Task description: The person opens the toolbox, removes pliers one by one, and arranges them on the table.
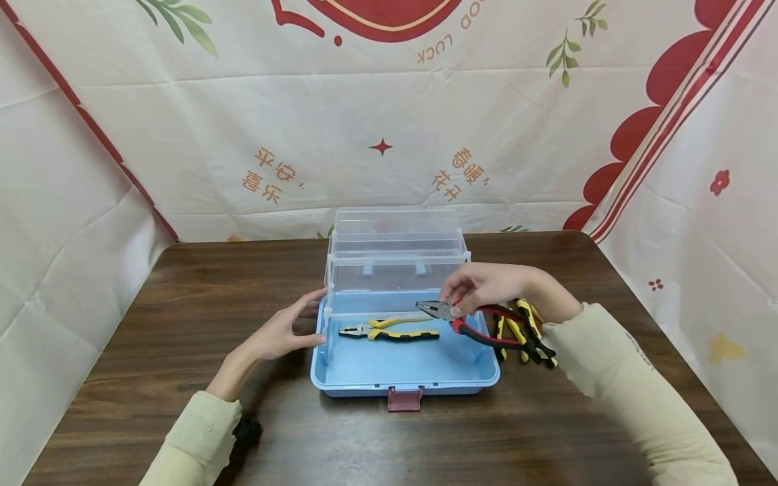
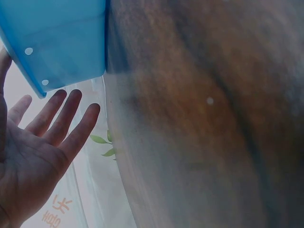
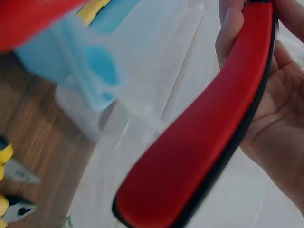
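Note:
A light-blue toolbox stands with its clear lid raised. Inside lies a pair of pliers with yellow-and-black handles, jaws to the left. Above the box's right side my right hand pinches combination pliers with red-and-black handles near the pivot. Their jaws point left and the handles stick out to the right; one red handle fills the right wrist view. My left hand rests against the box's left side, its fingers straight and spread in the left wrist view.
More yellow-and-black tools lie on the wooden table just right of the box, partly hidden by the right hand and the red pliers. A maroon latch hangs at the box's front. A printed white cloth hangs behind the table.

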A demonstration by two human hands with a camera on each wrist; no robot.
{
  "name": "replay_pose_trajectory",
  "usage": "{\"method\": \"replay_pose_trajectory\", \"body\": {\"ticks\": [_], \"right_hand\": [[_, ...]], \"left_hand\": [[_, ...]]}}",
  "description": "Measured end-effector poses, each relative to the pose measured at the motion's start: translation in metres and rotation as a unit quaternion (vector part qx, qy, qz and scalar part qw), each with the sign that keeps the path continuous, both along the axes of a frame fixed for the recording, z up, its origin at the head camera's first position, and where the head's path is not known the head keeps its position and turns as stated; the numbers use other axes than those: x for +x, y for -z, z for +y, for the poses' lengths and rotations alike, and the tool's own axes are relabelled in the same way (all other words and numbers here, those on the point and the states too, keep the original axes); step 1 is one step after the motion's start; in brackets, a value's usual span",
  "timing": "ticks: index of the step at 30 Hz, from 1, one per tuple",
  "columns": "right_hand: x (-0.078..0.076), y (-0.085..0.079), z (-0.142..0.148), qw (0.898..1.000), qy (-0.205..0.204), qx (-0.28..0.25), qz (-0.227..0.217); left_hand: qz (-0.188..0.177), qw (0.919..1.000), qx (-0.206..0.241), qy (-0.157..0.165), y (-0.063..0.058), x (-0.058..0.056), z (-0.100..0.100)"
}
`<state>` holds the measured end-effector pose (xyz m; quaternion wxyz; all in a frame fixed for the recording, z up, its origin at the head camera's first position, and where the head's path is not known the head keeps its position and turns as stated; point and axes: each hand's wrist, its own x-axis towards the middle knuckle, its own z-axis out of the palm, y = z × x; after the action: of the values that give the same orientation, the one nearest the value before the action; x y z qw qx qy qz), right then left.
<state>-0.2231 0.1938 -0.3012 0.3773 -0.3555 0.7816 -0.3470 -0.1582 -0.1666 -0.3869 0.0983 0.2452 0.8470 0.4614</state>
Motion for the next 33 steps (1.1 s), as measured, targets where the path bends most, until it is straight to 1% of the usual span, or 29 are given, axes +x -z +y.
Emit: {"method": "replay_pose_trajectory", "body": {"ticks": [4,10,15,20,26,28,33], "right_hand": [[-0.002,0.004,0.020,1.000,0.012,-0.009,0.012],[-0.002,0.006,0.051,0.998,0.068,0.000,0.017],[-0.003,0.013,0.082,0.995,0.096,-0.024,0.011],[-0.002,0.023,0.114,0.989,0.144,-0.027,0.008],[0.002,0.037,0.148,0.980,0.193,-0.023,0.032],[0.004,0.043,0.160,0.977,0.209,-0.024,0.032],[0.004,0.059,0.188,0.973,0.229,-0.031,0.021]], "left_hand": [[0.003,1.0000,0.002,0.002,0.001,0.000,-0.001],[0.004,1.0000,0.001,0.001,0.001,0.000,-0.001],[0.008,1.0000,0.002,0.001,0.000,-0.001,-0.001],[0.007,1.0000,0.000,0.002,-0.001,0.000,-0.001],[0.008,1.0000,-0.003,0.002,-0.002,-0.001,0.000],[0.008,1.0000,-0.005,0.002,-0.002,-0.001,0.000],[0.008,0.9999,-0.008,0.002,-0.002,-0.001,0.000]]}}
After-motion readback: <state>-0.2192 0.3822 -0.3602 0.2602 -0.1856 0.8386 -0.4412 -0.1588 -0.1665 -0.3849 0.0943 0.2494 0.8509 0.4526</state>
